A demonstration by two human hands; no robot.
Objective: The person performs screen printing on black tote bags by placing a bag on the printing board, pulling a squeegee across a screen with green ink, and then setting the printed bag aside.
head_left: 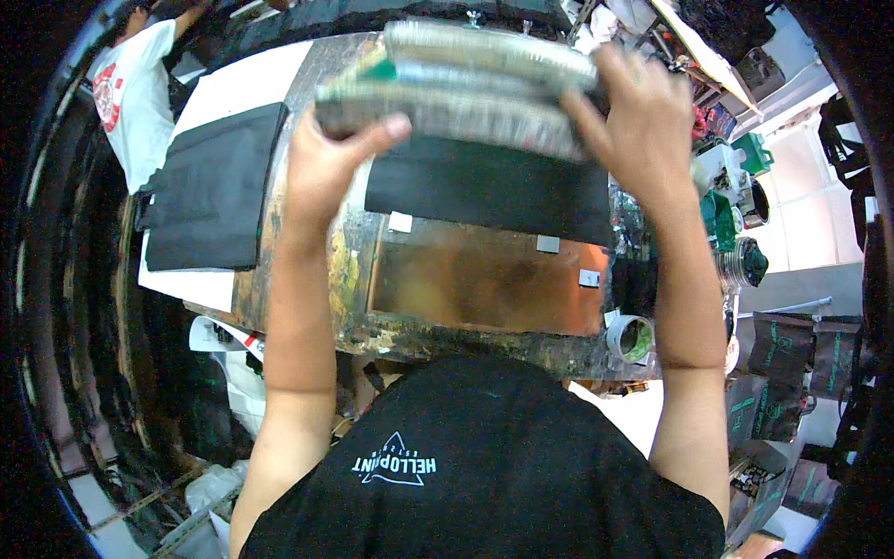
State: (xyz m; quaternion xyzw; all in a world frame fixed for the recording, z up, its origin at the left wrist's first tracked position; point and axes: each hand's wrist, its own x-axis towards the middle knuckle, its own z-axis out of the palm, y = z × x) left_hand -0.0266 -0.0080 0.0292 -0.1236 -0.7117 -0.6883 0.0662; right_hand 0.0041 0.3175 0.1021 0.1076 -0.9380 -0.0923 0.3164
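Both my hands hold up a screen-printing frame, tilted above the table and smeared by motion. My left hand grips its left end, thumb lying along the near rail. At the right end my right hand is closed over the frame, with its fingers spread along the side. Some green shows inside the frame near its left end. Under it lies a flat black sheet, partly covered by the frame. Nearer me is a shiny brown board; small white tabs sit at its edges.
A black stack of flat pieces lies on a white sheet at the left. A tape roll stands at the table's near right corner. Green and white containers are at the right. Another person stands at the far left.
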